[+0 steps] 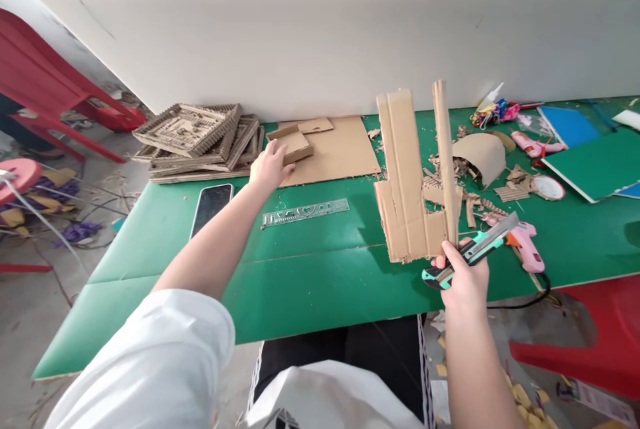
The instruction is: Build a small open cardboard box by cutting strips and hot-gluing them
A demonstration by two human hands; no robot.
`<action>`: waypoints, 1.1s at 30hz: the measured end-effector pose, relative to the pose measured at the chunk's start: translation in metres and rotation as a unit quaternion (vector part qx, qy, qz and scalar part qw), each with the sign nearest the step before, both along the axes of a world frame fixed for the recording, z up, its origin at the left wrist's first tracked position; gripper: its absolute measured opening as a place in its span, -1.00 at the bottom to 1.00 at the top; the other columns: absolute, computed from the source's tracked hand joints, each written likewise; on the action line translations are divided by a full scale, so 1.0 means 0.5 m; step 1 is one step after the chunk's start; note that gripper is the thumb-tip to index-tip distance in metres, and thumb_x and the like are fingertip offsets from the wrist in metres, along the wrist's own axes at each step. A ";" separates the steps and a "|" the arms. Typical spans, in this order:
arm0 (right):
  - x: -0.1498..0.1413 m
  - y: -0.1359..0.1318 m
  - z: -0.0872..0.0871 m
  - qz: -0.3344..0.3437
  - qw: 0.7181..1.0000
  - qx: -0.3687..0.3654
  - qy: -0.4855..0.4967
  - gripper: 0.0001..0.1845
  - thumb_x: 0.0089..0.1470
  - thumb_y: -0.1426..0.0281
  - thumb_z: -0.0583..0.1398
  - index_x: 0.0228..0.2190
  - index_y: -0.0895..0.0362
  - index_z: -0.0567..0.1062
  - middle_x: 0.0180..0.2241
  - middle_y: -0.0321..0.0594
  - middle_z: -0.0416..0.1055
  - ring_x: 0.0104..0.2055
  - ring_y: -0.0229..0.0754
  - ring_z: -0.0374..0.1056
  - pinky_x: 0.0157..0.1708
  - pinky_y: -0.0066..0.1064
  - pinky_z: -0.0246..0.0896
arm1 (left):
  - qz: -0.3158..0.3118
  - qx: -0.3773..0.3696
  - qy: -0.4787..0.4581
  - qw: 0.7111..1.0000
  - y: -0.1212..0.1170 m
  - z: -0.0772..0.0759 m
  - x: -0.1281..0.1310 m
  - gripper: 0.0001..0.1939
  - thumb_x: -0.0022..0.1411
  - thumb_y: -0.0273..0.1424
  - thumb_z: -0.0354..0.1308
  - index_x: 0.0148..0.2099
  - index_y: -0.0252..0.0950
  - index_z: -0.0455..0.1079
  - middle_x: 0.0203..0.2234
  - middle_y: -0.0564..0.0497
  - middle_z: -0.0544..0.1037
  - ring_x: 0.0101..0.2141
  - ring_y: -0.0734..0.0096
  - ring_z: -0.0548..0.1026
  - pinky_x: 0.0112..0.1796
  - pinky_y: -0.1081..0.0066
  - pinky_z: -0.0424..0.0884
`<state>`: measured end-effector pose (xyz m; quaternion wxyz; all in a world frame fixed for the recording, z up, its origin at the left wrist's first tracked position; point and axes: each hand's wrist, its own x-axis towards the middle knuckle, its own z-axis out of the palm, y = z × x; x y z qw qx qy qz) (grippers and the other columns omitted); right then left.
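My left hand [270, 166] is on the near side of a small cardboard box [295, 142], fingers curled over its wall; I cannot tell whether they pinch or just rest. My right hand [466, 272] is closed around a utility knife [473, 252], with a flat cardboard piece [400, 176] and a long cardboard strip [442, 142] standing up from the same grip. I judge this step to be handling the cardboard parts, a cardboard sheet [350, 149] lying just right of my left hand. The next move seems to call for a steady left grip and care with the blade, which points away to the right.
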<state>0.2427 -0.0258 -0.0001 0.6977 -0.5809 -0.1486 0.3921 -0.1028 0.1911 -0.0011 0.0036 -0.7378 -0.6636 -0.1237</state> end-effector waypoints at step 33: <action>-0.014 -0.128 -0.080 0.131 0.965 -0.155 -0.166 -0.58 -0.17 0.21 0.34 -0.33 0.05 0.26 -0.53 -0.49 0.35 -0.67 -0.27 0.40 -0.65 -0.46 0.30 | -0.265 0.108 -0.012 0.958 -0.487 -0.043 0.145 -0.91 0.30 -0.43 0.10 -0.18 -0.30 0.42 -0.40 0.07 0.52 -0.41 0.52 0.51 -0.38 0.53 0.38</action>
